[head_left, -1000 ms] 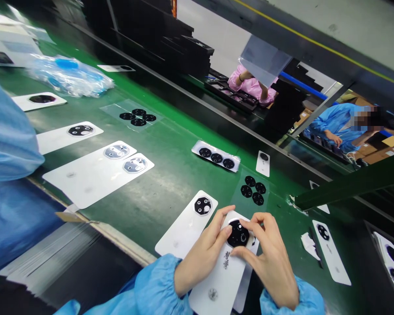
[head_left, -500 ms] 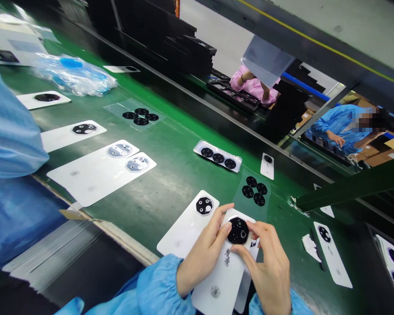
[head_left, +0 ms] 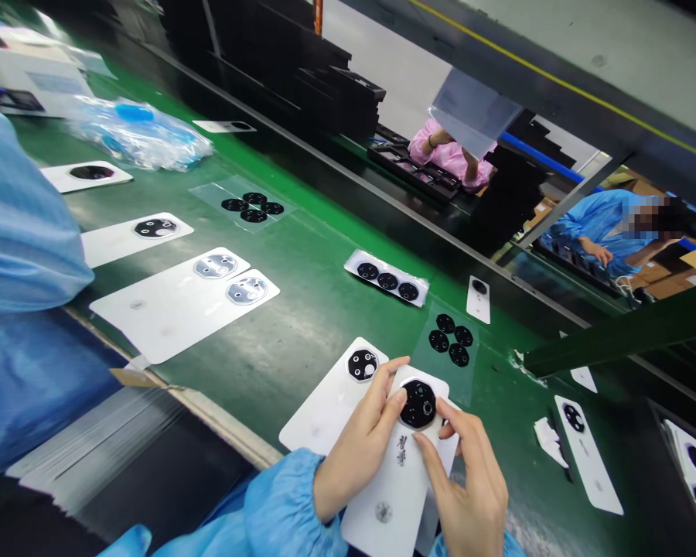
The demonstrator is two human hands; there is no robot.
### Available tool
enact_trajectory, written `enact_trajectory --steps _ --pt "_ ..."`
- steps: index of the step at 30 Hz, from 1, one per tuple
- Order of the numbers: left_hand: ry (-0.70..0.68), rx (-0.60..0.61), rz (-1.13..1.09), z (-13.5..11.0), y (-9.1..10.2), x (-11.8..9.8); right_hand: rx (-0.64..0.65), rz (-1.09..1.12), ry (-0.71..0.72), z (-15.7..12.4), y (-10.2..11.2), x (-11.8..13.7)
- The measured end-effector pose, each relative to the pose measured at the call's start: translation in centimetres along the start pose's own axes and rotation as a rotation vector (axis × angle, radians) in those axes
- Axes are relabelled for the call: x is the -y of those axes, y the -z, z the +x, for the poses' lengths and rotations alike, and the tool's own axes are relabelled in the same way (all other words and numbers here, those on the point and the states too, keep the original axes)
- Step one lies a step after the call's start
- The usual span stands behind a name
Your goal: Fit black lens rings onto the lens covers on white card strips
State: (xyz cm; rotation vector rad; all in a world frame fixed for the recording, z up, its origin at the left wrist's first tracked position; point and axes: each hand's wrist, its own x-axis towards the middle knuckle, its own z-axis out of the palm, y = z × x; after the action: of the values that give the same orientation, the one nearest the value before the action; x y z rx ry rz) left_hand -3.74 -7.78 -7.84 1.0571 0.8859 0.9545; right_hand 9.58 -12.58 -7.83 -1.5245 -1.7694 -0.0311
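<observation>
1 finger, R hand, moved off to blk disc's edge.

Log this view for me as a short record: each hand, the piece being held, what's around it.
Left hand: holds panel, thumb at the disc's edge
Right hand: thumb and fingertips near the disc's right side
Panel: white, dark characters below the black disc
To its left: second panel on green bench
Beyond: clear sheet with four discs; strip with three
Far side: person in pink, person in blue
</observation>
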Motion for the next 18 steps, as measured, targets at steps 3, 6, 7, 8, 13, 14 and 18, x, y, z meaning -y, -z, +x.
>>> enact_trajectory --steps 3,6,7,8,13,14,18 --pt "0.009 -0.009 0.007 0.1 0.0 0.0 -0.029 0.02 -0.013 -0.2 0.1 0.2" --pt "0.013 -0.022 0.013 0.1 0.0 -0.1 -0.041 0.014 -0.015 -0.3 0.2 0.2" --pt "0.017 -0.029 0.012 0.1 0.0 -0.1 -0.038 0.014 -0.013 -0.3 0.3 0.2" --pt "0.022 -0.035 0.009 0.0 0.0 -0.2 -0.034 0.016 -0.011 -0.3 0.3 0.2" --pt "0.047 -0.017 -0.017 0.1 0.2 -0.3 -0.01 0.029 0.049 -0.5 0.6 -0.6" --pt "0.051 -0.011 -0.024 0.1 0.2 -0.3 -0.001 0.024 0.078 -0.5 0.6 -0.9" --pt "0.086 0.031 -0.095 0.2 0.4 -0.4 0.052 -0.011 0.166 -0.4 1.0 -1.7"
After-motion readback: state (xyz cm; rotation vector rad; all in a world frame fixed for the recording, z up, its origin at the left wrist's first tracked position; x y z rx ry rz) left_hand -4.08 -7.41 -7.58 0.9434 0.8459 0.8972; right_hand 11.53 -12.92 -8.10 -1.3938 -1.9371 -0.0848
